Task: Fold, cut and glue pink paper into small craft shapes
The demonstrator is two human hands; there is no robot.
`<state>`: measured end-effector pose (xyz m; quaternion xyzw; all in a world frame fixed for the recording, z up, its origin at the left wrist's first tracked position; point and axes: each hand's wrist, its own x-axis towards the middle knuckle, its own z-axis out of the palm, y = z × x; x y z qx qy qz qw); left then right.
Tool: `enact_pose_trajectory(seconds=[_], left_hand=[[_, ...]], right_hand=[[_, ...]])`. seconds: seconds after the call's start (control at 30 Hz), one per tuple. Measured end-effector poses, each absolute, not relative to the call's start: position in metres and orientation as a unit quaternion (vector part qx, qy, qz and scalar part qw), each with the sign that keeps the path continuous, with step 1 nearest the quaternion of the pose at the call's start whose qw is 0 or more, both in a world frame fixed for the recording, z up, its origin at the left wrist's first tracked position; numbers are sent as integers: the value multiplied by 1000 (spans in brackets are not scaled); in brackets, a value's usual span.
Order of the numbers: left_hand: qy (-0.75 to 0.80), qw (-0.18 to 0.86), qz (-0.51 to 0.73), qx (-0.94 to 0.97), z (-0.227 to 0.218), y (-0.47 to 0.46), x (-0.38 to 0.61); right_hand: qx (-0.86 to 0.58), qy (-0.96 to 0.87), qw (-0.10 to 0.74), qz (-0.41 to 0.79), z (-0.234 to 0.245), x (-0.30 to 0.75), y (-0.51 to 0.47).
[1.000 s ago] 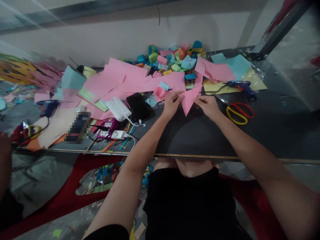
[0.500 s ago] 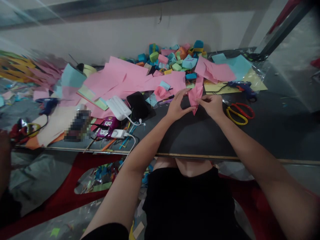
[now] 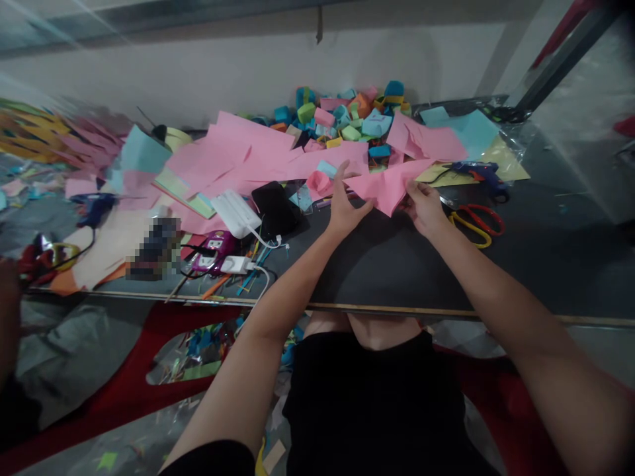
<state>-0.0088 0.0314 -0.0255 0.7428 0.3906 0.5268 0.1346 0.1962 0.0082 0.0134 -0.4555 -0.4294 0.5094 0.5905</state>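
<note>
Head view: one creased pink paper sheet [image 3: 385,185] pinched from both sides, just over the black table [image 3: 397,268].
Fingertips of right hand [image 3: 425,210] hidden under sheet's 3 o'clock edge, left hand [image 3: 346,207] at 9 o'clock, both closed on it; folded, tip toward 6 o'clock. Nearby at 3 o'clock: one pair of scissors [image 3: 473,225], one glue gun [image 3: 481,173].

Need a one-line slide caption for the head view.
Left hand and right hand hold a creased pink paper over the dark table, scissors beside them, coloured paper boxes piled behind.
</note>
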Motion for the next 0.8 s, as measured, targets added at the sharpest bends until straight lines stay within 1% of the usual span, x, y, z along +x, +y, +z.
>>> enact_pose_trajectory(seconds=[0.1, 0.17, 0.27, 0.37, 0.47, 0.53, 0.6, 0.73, 0.8], left_hand=[[411, 111, 539, 727, -21, 31, -11], [416, 78, 524, 739, -15, 28, -13], [402, 45, 459, 791, -6, 20, -15], [360, 37, 389, 847, 0, 11, -12], [354, 45, 364, 861, 2, 6, -9], [369, 65, 377, 847, 1, 6, -8], [404, 112, 416, 807, -1, 9, -8], [498, 255, 528, 639, -7, 20, -8], [508, 316, 562, 571, -9, 27, -8]], right_hand=[[-456, -411, 586, 528, 13, 196, 8], [-456, -420, 584, 524, 11, 196, 8], [-465, -435, 582, 505, 6, 197, 12], [-477, -428, 583, 499, 5, 198, 14], [-480, -427, 580, 501, 9, 197, 12], [-477, -429, 578, 505, 11, 197, 10], [-480, -432, 574, 504, 13, 197, 9], [-486, -454, 568, 485, 12, 203, 13], [-480, -478, 567, 469, 11, 208, 18]])
